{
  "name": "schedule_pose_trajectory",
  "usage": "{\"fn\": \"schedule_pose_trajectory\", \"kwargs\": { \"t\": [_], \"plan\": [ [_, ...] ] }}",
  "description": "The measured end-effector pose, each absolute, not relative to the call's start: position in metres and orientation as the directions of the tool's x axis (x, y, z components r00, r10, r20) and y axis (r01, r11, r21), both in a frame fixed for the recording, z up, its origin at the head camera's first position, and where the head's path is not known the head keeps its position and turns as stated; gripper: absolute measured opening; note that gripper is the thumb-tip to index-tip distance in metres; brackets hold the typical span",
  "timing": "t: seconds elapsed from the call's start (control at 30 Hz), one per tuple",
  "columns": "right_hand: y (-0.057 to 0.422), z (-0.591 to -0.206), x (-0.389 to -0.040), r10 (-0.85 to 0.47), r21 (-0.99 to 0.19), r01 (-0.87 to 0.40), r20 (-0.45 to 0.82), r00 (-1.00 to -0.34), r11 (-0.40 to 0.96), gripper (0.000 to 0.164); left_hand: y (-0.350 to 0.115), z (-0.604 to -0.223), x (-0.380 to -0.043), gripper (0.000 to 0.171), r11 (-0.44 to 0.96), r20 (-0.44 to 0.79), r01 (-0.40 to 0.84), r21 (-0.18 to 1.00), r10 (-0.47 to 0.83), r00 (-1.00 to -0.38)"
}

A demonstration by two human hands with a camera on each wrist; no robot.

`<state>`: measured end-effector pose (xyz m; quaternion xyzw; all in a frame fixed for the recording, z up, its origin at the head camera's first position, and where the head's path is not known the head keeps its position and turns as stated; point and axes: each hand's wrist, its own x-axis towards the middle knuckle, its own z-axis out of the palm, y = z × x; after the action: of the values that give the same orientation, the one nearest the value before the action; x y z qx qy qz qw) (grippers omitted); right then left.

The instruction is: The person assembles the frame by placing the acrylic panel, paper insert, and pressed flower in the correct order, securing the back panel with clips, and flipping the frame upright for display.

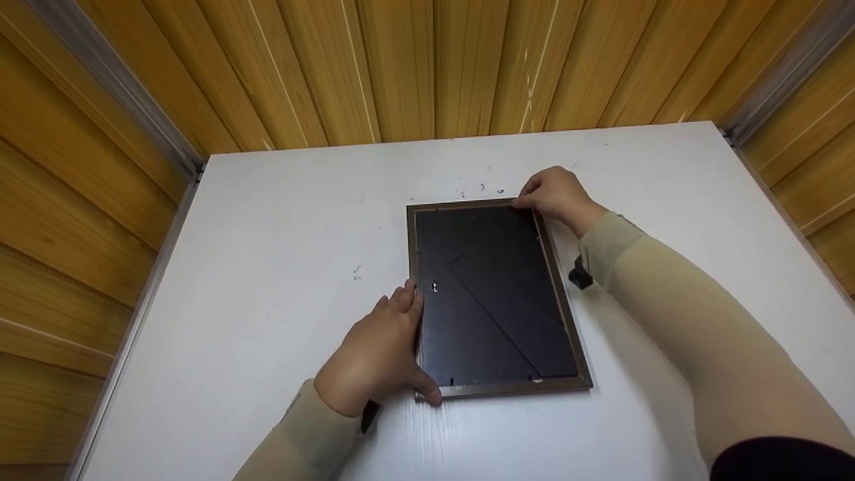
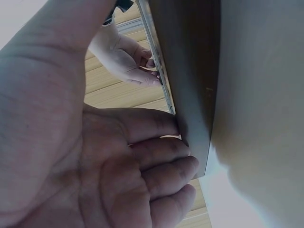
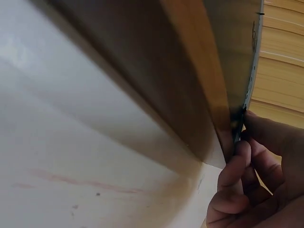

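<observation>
A picture frame lies back side up on the white table, its brown rim round a black backing board. A slanting line on the board marks a stand leg, with a small metal piece near the left edge. Along the frame's left side rest the nearly straight fingers of my left hand, the thumb at the near left corner. My right hand pinches the far right corner between thumb and curled forefinger. In the right wrist view, the thumb of that hand presses at the board's edge.
The white table carries several dark specks and scuffs beyond and left of the frame. Yellow wood-look panels stand along the back and both sides. Metal posts rise at the back corners.
</observation>
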<state>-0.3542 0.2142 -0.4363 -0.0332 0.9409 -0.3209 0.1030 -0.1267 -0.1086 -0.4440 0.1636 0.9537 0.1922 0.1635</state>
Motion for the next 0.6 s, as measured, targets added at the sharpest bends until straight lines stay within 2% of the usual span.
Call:
{"fn": "schedule_pose_trajectory", "kwargs": {
  "t": [0.33,0.6],
  "plan": [
    [0.208,-0.435,-0.350,-0.149,-0.467,-0.088,-0.095,-0.984,0.880,0.022,-0.110,-0.444,-0.128,0.162,0.870,-0.240,0.269,0.414,0.389,-0.889],
    [0.201,-0.434,-0.348,-0.176,-0.397,-0.124,-0.097,-0.980,0.909,0.021,-0.110,-0.444,-0.128,0.161,0.866,-0.236,0.266,0.422,0.389,-0.891]
  ]
}}
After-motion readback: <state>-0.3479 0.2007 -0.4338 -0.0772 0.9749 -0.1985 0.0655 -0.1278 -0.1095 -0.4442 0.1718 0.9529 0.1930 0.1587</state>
